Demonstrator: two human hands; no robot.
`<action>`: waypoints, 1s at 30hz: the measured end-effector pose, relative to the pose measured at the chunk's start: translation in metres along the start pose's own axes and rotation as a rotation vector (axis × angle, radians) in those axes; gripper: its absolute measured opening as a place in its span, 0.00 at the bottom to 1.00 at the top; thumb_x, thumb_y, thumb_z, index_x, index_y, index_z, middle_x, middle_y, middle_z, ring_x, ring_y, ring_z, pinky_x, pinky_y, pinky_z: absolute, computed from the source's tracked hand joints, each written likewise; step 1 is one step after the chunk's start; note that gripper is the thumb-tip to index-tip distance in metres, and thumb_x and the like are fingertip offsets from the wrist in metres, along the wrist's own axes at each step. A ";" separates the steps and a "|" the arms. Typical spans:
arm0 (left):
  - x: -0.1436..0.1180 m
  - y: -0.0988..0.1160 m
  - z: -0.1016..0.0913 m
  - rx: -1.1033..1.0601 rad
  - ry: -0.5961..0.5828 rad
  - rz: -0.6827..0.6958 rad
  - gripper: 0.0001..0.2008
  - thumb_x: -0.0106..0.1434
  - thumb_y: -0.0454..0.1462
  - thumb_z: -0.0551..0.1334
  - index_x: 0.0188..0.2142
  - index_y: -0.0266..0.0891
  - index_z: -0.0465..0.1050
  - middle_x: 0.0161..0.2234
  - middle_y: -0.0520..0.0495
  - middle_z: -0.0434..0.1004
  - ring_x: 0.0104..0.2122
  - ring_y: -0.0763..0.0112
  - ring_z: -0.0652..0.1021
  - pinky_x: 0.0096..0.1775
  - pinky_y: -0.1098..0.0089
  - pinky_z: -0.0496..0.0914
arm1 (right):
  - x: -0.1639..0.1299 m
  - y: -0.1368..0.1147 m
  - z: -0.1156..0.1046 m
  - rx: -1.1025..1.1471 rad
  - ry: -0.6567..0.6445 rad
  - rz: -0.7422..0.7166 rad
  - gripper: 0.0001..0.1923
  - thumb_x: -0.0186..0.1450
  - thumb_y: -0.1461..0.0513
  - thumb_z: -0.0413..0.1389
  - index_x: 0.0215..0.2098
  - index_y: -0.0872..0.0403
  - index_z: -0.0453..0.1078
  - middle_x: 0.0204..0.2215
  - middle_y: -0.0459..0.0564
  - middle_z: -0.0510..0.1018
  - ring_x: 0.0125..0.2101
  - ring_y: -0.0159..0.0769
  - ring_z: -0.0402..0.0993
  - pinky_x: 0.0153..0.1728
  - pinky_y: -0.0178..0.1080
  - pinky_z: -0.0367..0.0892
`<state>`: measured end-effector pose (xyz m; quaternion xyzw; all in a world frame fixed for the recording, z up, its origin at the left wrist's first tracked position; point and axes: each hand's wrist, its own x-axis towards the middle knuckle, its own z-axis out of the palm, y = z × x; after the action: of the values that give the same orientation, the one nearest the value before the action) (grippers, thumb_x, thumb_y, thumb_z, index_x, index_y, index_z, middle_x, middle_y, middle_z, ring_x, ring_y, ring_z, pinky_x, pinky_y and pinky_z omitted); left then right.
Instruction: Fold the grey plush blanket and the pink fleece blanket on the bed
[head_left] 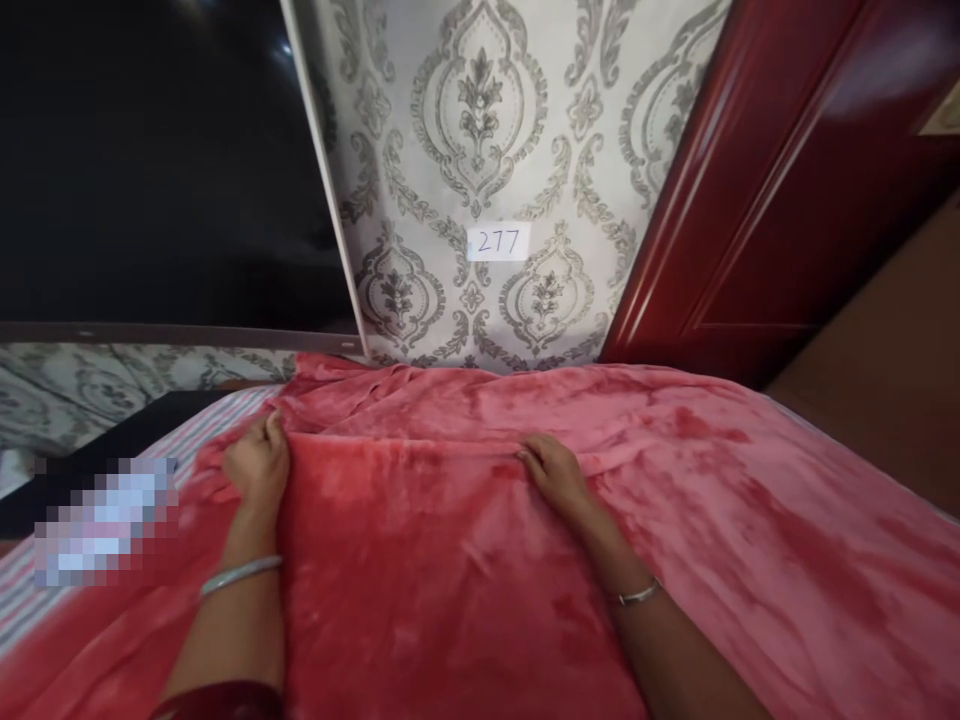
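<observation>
Head view, paper label point(498, 241) reading 277, both hands' grip pinching red blanket point(450, 560) fold.

A plush red fleece blanket point(465, 560) lies spread over the bed. Its top layer is folded, the fold edge running crosswise, slightly rumpled.
</observation>
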<state>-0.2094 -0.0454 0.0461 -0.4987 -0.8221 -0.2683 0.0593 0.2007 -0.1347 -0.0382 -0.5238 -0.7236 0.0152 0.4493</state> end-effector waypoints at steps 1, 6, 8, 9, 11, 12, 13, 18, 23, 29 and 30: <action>-0.001 0.001 -0.001 -0.003 -0.006 0.002 0.27 0.72 0.46 0.44 0.52 0.34 0.76 0.37 0.35 0.80 0.37 0.54 0.77 0.37 0.63 0.64 | 0.000 0.000 0.000 0.000 -0.001 0.005 0.12 0.72 0.58 0.48 0.34 0.52 0.70 0.33 0.52 0.77 0.35 0.38 0.72 0.38 0.39 0.67; -0.003 0.001 0.003 -0.027 -0.002 0.010 0.27 0.72 0.47 0.46 0.53 0.34 0.75 0.35 0.38 0.79 0.34 0.58 0.75 0.37 0.64 0.62 | 0.000 0.001 -0.001 -0.001 -0.023 0.024 0.10 0.71 0.60 0.50 0.33 0.52 0.69 0.32 0.50 0.76 0.34 0.37 0.72 0.37 0.37 0.65; -0.003 -0.001 0.005 -0.042 0.019 0.009 0.26 0.72 0.46 0.46 0.52 0.33 0.76 0.33 0.40 0.78 0.33 0.60 0.73 0.36 0.65 0.61 | 0.000 0.002 -0.002 -0.008 -0.037 0.031 0.09 0.70 0.60 0.51 0.33 0.52 0.69 0.32 0.50 0.76 0.34 0.37 0.71 0.36 0.37 0.64; -0.003 -0.001 0.005 -0.050 0.030 0.011 0.25 0.72 0.46 0.47 0.51 0.33 0.76 0.32 0.41 0.77 0.32 0.61 0.73 0.35 0.66 0.61 | 0.000 0.002 -0.002 -0.015 -0.045 0.037 0.09 0.70 0.60 0.51 0.32 0.52 0.69 0.32 0.50 0.76 0.34 0.37 0.71 0.36 0.37 0.64; -0.004 -0.001 0.007 -0.062 0.048 0.010 0.25 0.72 0.44 0.46 0.49 0.32 0.76 0.30 0.42 0.76 0.30 0.63 0.71 0.34 0.66 0.59 | 0.000 0.002 -0.002 -0.031 -0.062 0.051 0.10 0.70 0.60 0.51 0.31 0.52 0.68 0.31 0.49 0.76 0.33 0.37 0.71 0.35 0.36 0.63; -0.005 -0.001 0.007 -0.068 0.058 0.007 0.24 0.72 0.44 0.46 0.48 0.32 0.77 0.29 0.43 0.75 0.29 0.64 0.70 0.33 0.66 0.58 | -0.001 0.002 -0.002 -0.037 -0.067 0.057 0.10 0.70 0.60 0.52 0.30 0.52 0.68 0.30 0.49 0.76 0.33 0.37 0.71 0.35 0.36 0.63; -0.006 -0.001 0.008 -0.074 0.071 0.002 0.24 0.72 0.43 0.46 0.47 0.31 0.77 0.28 0.44 0.74 0.28 0.65 0.69 0.33 0.66 0.57 | -0.001 0.002 -0.002 -0.042 -0.068 0.062 0.11 0.70 0.60 0.52 0.30 0.52 0.68 0.30 0.49 0.76 0.33 0.37 0.71 0.35 0.36 0.63; -0.011 -0.004 0.009 -0.109 0.167 -0.033 0.26 0.72 0.43 0.43 0.43 0.30 0.76 0.27 0.43 0.72 0.27 0.65 0.68 0.31 0.65 0.57 | 0.000 -0.002 -0.006 -0.055 -0.007 0.023 0.10 0.71 0.60 0.51 0.33 0.52 0.70 0.32 0.51 0.77 0.34 0.38 0.73 0.37 0.38 0.65; -0.006 -0.010 0.014 -0.106 0.166 -0.051 0.27 0.72 0.44 0.40 0.43 0.33 0.75 0.28 0.42 0.72 0.30 0.60 0.73 0.34 0.63 0.63 | 0.000 -0.004 -0.008 -0.027 0.005 -0.026 0.11 0.72 0.59 0.50 0.34 0.52 0.71 0.33 0.51 0.77 0.35 0.37 0.73 0.38 0.37 0.66; -0.005 -0.004 0.015 0.000 0.019 -0.045 0.31 0.71 0.48 0.39 0.47 0.30 0.75 0.36 0.33 0.78 0.39 0.49 0.78 0.41 0.55 0.70 | 0.002 0.001 -0.004 0.001 -0.046 0.029 0.12 0.72 0.58 0.50 0.33 0.52 0.70 0.31 0.49 0.77 0.33 0.36 0.71 0.36 0.36 0.64; -0.005 -0.003 0.015 0.020 -0.003 -0.043 0.33 0.72 0.47 0.37 0.49 0.29 0.74 0.38 0.31 0.78 0.41 0.48 0.78 0.42 0.54 0.70 | 0.002 0.001 -0.005 0.007 -0.057 0.037 0.12 0.71 0.59 0.50 0.32 0.52 0.70 0.31 0.49 0.77 0.33 0.36 0.71 0.36 0.36 0.64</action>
<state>-0.2067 -0.0431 0.0302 -0.4805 -0.8354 -0.2605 0.0575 0.2047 -0.1343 -0.0347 -0.5349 -0.7262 0.0412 0.4300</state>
